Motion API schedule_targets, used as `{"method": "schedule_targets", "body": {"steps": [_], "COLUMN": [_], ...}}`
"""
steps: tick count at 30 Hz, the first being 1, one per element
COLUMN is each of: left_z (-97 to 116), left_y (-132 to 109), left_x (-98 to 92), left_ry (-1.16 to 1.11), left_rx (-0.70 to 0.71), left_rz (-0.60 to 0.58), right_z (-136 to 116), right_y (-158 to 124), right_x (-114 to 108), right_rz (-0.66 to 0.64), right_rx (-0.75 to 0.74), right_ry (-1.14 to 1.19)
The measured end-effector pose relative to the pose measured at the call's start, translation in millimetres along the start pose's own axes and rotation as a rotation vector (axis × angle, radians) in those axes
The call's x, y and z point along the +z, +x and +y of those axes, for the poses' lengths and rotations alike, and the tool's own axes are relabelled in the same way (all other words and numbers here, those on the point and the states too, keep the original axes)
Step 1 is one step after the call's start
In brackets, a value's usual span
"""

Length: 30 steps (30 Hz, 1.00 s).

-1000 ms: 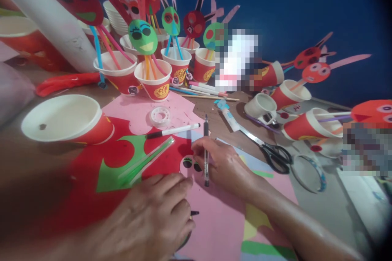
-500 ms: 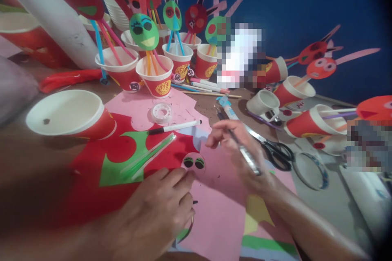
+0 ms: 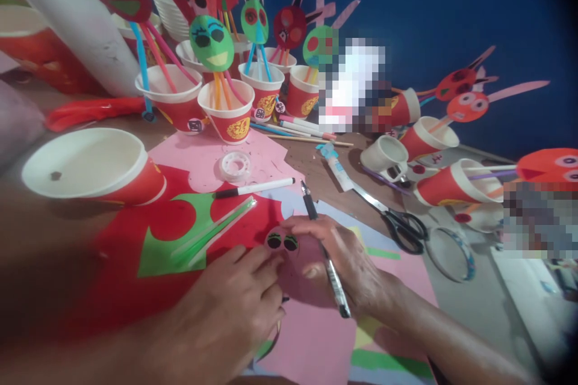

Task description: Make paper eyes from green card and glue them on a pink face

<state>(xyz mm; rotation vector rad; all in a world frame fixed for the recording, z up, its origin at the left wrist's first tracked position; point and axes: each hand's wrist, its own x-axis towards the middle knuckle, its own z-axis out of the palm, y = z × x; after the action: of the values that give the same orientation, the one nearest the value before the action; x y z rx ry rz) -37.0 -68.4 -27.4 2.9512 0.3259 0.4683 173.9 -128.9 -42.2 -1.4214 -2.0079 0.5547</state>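
Observation:
My left hand (image 3: 241,301) lies over pink paper (image 3: 316,331), fingers curled and pressed together at the lower edge of a small pink paper circle (image 3: 282,234). The circle bears two black eyes with green lids. A dark tip and a black curved line show beside my left fingers; what they belong to is hidden. My right hand (image 3: 345,258) grips a black-and-clear pen (image 3: 335,280), which slants across the hand with one end pointing away past the knuckles. The right index finger reaches to the right side of the circle, and its thumb is over the pink paper.
Red paper (image 3: 112,301), a green cut-out sheet (image 3: 151,252), a marker (image 3: 257,187) and a tape roll (image 3: 235,165) lie around. Scissors (image 3: 406,231), a glue tube (image 3: 336,171) and a mug (image 3: 383,156) are right. Paper cups (image 3: 226,117) holding paper faces on sticks stand behind.
My right hand has moved down and left to the pink circle, its pen now tilted back along the hand. My left hand stays almost in place.

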Motion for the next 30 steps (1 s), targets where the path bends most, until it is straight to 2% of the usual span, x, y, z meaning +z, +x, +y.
{"method": "schedule_targets", "body": {"steps": [3, 5, 8, 11, 13, 19, 23, 26, 30], "left_z": [0, 1, 2, -1, -4, -13, -16, -16, -14], "left_y": [1, 1, 2, 5, 9, 15, 15, 15, 14], "left_x": [-0.1, 1.7, 3.6, 2.4, 1.5, 5.0, 7.0, 7.4, 8.2], "left_ry": [-0.008, -0.009, -0.02, -0.05, -0.066, -0.094, -0.135, -0.168, -0.202], "left_rx": [0.002, -0.031, -0.054, -0.03, -0.036, 0.075, 0.068, 0.052, 0.009], "left_rz": [-0.016, -0.008, 0.011, -0.02, -0.042, -0.07, -0.096, -0.093, -0.075], "right_z": [5, 6, 6, 8, 10, 3, -2, -3, -3], "right_y": [-1, -4, -8, -11, -12, -15, -12, -10, -8], "right_x": [4, 3, 4, 10, 14, 13, 10, 10, 11], "right_rz": [-0.012, 0.034, 0.191, 0.377, 0.433, 0.453, 0.512, 0.467, 0.366], "right_rx": [-0.029, 0.045, 0.203, 0.266, 0.312, 0.487, 0.585, 0.619, 0.631], "right_ry": [0.016, 0.07, 0.279, 0.489, 0.553, 0.726, 0.746, 0.676, 0.42]}}
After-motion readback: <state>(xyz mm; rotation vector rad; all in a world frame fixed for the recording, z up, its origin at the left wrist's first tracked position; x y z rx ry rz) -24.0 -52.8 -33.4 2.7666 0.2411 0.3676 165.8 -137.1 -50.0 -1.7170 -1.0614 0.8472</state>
